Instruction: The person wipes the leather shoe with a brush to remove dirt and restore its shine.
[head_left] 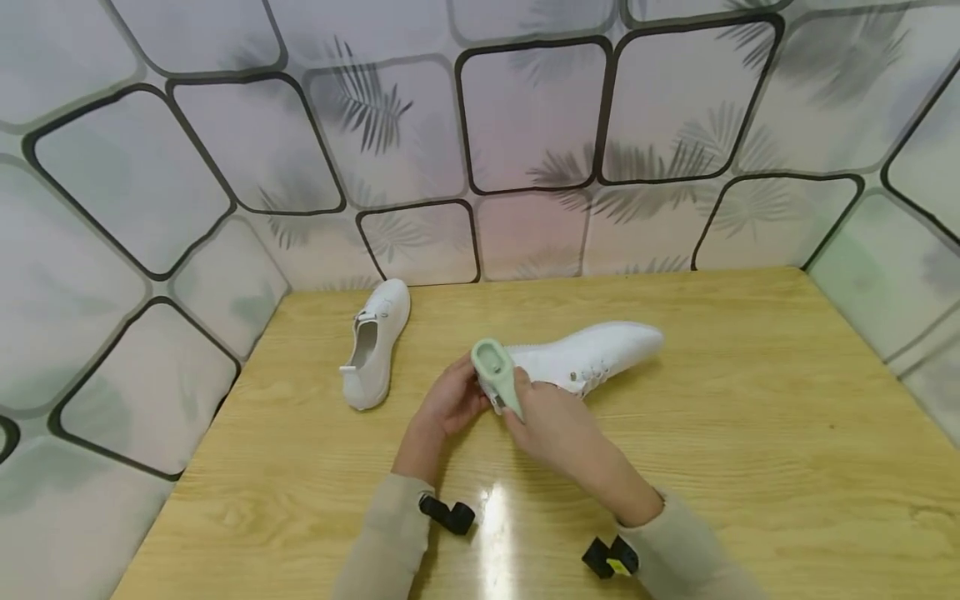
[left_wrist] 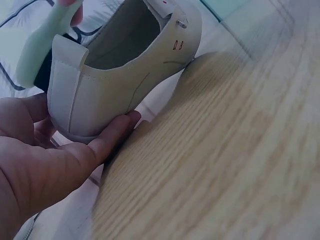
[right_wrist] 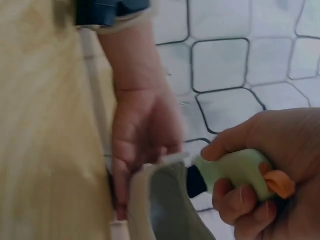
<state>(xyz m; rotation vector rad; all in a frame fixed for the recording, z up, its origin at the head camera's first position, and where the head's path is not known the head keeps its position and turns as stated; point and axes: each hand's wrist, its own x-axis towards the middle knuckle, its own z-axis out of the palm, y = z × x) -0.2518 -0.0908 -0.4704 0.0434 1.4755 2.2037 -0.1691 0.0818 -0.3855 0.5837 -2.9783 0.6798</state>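
A white lace-up shoe (head_left: 600,352) lies on the table, toe pointing right and opening toward the person. At its heel, the left hand (head_left: 452,402) grips the shoe from below and behind; the left wrist view shows fingers round the heel (left_wrist: 97,100). The right hand (head_left: 561,429) holds a pale green brush (head_left: 492,360) by its handle. In the left wrist view the brush's dark side meets the shoe's far heel wall. An orange loop (right_wrist: 278,183) hangs at the handle's end in the right wrist view.
A second white shoe (head_left: 377,342) stands on the wooden table (head_left: 750,467) to the left, toe away from the person. Patterned cloth walls (head_left: 532,117) enclose the table at the back and sides. Both sleeves carry a black wrist camera (head_left: 450,514).
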